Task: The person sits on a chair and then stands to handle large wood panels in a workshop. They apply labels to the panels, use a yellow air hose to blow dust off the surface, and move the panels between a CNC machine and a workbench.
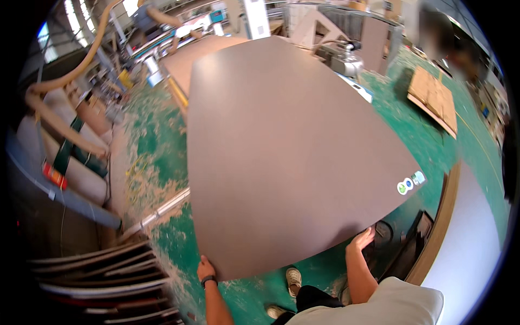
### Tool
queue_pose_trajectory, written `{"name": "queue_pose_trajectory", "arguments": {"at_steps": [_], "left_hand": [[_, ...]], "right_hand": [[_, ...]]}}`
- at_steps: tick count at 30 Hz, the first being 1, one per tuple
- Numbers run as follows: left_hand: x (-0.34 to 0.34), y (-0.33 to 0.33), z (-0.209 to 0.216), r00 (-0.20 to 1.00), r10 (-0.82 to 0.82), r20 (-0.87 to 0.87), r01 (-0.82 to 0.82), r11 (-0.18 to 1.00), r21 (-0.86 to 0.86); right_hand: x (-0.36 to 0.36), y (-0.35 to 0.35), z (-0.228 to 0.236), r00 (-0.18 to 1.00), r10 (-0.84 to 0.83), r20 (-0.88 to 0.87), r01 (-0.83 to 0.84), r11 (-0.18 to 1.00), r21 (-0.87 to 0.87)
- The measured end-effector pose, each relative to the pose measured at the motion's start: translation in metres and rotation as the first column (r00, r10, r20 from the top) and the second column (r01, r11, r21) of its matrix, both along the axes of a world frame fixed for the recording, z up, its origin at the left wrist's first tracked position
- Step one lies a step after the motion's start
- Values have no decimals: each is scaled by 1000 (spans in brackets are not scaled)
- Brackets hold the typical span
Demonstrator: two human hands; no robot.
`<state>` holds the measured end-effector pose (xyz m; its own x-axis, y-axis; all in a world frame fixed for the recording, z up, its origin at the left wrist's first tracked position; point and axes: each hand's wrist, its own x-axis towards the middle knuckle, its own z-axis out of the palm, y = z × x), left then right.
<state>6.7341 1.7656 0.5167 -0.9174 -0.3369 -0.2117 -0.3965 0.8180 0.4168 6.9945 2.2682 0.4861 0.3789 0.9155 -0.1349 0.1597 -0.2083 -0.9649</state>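
Note:
A large flat grey-brown board (287, 146) stretches away from me, with a few small round and square stickers near its right corner. My left hand (206, 268), with a dark band at the wrist, is closed on the board's near left corner. Under the near edge, farther right, my right hand (362, 239) grips the board, its fingers partly hidden by it. The far end of the board reaches over a machine table with a brown sheet (222, 43) on it.
A stack of pale panels (466, 216) stands close on my right, and sheet edges (103, 287) fill the lower left. A metal pipe (162, 208) lies on the dusty green floor (157, 157). Farther off are a motor (346, 62), a wooden pallet (433, 97) and a hose (70, 81).

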Motion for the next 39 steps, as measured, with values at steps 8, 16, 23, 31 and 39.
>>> {"name": "queue_pose_trajectory", "arguments": {"at_steps": [8, 16, 23, 31, 39], "left_hand": [[92, 65, -6, 986, 165, 39, -165, 986, 9], [197, 130, -7, 857, -433, 278, 209, 787, 581], [72, 35, 20, 324, -937, 132, 687, 329, 647], [-122, -187, 6, 890, -456, 22, 382, 769, 512], [-305, -214, 33, 916, -397, -63, 338, 677, 654]], "right_hand": [[-32, -6, 43, 100, 449, 888, -969, 246, -15], [0, 139, 63, 116, 334, 935, -938, 345, -7], [-136, 13, 44, 254, 445, 859, -933, 347, 96], [-226, -174, 30, 269, 295, 917, -824, 563, 61], [-288, -217, 16, 340, 195, 920, -611, 789, 59]]}}
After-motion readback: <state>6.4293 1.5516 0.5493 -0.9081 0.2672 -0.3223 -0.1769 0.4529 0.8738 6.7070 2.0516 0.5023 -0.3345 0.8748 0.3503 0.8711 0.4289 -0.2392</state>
